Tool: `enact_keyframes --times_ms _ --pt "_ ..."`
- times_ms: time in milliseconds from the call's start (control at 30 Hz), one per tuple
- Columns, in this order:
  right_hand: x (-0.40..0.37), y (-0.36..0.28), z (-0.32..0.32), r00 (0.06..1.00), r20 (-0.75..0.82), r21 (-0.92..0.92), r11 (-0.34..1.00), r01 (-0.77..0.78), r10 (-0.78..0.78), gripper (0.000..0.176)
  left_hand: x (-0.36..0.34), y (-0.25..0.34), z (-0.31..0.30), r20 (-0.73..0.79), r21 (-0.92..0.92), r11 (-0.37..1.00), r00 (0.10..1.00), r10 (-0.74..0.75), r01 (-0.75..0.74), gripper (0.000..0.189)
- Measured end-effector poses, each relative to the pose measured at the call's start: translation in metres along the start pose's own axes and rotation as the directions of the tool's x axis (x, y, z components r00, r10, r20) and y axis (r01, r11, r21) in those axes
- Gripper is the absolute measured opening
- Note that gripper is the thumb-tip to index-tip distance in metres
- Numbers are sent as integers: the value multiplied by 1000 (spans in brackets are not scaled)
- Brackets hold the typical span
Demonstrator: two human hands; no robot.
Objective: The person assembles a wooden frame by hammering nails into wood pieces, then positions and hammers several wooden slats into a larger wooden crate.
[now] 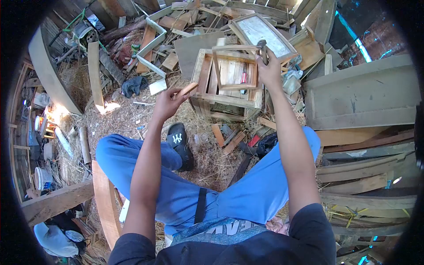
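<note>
My left hand (pixel 168 104) is closed round a short strip of wood (pixel 188 89), which points up and to the right. Farther forward, my right hand (pixel 270 70) grips a hammer (pixel 262 43) with its dark metal head up. The fingers of that hand are right at the side of a small rectangular wooden frame (pixel 239 87). This frame overlaps a box-like wooden stool (pixel 227 101) with a slatted inside. A small red and white object (pixel 244 78) shows through the frame.
A framed pale panel (pixel 260 33) leans behind the stool among scrap wood (pixel 176 24). Large boards (pixel 362 95) stand at the right, with stacked planks (pixel 362 176) below. Straw covers the ground (pixel 132 119) round my black slipper (pixel 178 145). Offcuts (pixel 233 142) lie before the stool.
</note>
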State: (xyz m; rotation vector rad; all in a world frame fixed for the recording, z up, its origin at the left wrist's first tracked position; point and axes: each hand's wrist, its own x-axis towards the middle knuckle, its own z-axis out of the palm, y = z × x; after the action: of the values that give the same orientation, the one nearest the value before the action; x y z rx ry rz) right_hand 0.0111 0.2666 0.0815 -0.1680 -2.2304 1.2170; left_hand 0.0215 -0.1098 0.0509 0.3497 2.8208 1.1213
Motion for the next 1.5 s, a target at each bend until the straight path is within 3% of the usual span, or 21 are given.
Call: enact_keyframes --times_ms 33,100,133,233,300,400,500,533,600,633,700,733,1033,1100,1233,1300,1333,1367,1400,1433,1500 --pt "-3 -6 1 1000 7 -4 1000 3 -3 53 0 3 -2 4 13 999 999 -38 37 57" --pt "-12 -19 4 986 -166 -86 996 15 -29 55 2 8 -1 5 20 996 997 -82 81 58" --pt "-14 -17 9 979 -202 -30 999 32 -38 45 4 9 0 5 48 995 996 -85 85 58" --pt "-32 -34 16 974 -227 -148 988 -49 14 34 7 8 2 8 69 993 995 -101 100 59" --pt "-39 -38 24 976 -215 -129 990 -54 25 24 10 2 5 12 60 992 994 -112 111 60" --pt "-43 -47 34 988 -105 -211 969 -130 109 20 13 -6 8 -3 11 998 998 -69 69 61" --pt "-42 -58 44 884 54 43 884 -466 464 27 10 0 3 7 3 999 999 -53 53 59" --pt "-41 -58 50 886 59 42 886 -463 460 27 9 5 0 6 10 997 997 -75 75 57" --pt "-40 -47 67 843 147 171 826 -537 517 48 6 6 -2 3 18 995 995 -99 99 54" --pt "-38 -28 81 844 147 173 826 -536 516 48 7 4 0 -4 18 996 996 -87 87 54" --pt "-32 -9 105 916 36 -168 905 -390 401 47 8 2 1 -12 22 997 997 -70 70 54" --pt "-32 -16 106 886 111 -247 876 -414 450 44 8 1 1 -3 6 998 998 -69 69 54" --pt "-57 -39 119 905 108 -412 847 -337 412 47 6 0 -4 -24 1 999 998 -50 50 57" --pt "-51 -43 108 934 74 -297 902 -315 350 25 7 7 -6 -24 8 997 997 -71 71 58" --pt "-34 -35 66 930 53 -154 924 -351 363 23 13 19 -2 -5 19 998 998 -61 62 58" --pt "-26 -20 42 959 67 -156 952 -262 275 26 18 20 6 1 -32 999 999 -33 33 56" --pt "-24 -17 28 937 69 38 938 -344 341 26 20 22 10 6 -74 997 1000 -9 10 55" --pt "-24 -15 19 911 84 231 882 -411 403 28 21 23 14 7 -80 997 1000 -2 2 55" --pt "-28 -62 -8 814 197 295 759 -580 546 25 18 36 11 32 -85 996 999 -22 25 54" --pt "-31 -58 -19 817 189 292 763 -576 545 25 16 45 10 56 -89 995 997 -44 48 53" --pt "-34 -48 -43 793 401 603 519 -606 459 24 20 49 19 35 -90 996 999 -6 9 55"
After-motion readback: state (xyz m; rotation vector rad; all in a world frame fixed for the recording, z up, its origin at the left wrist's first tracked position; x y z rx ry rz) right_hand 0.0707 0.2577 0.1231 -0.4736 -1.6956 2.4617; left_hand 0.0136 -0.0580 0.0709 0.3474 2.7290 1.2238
